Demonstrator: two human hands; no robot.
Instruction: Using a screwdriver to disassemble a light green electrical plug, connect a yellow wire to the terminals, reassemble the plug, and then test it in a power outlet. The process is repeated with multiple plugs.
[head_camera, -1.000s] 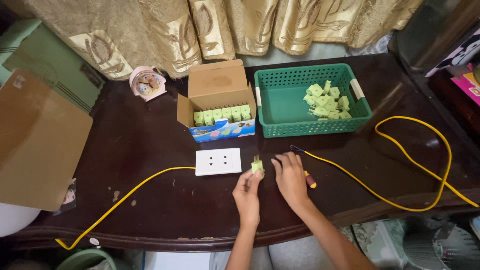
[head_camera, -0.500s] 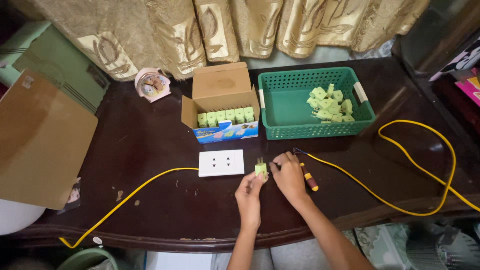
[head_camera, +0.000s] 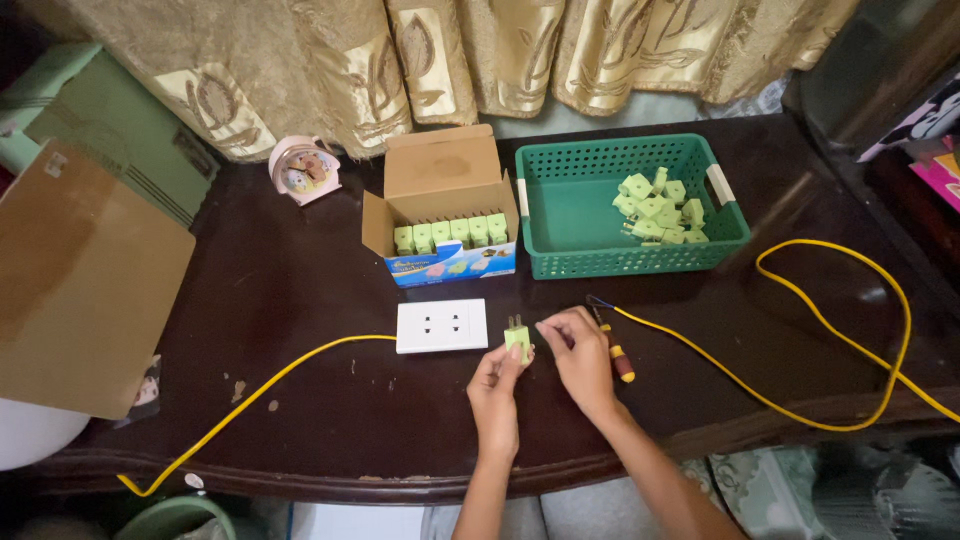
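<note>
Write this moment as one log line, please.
left hand: holds green plug | right hand: beside plug, empty | socket plate: left of plug | screwdriver: on table

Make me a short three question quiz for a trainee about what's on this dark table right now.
1. True or false: the left hand holds a small pale green plastic plug adapter.
2. Where do the loose green adapters lie? A) green plastic mesh basket B) open cardboard box C) floor
3. Fill in: the white rectangular socket plate joins a ____ cable.

Key: 1 true. 2 A; those in the box stand in a row. 3 yellow.

The right hand rests beside the adapter, over a small screwdriver.
</note>
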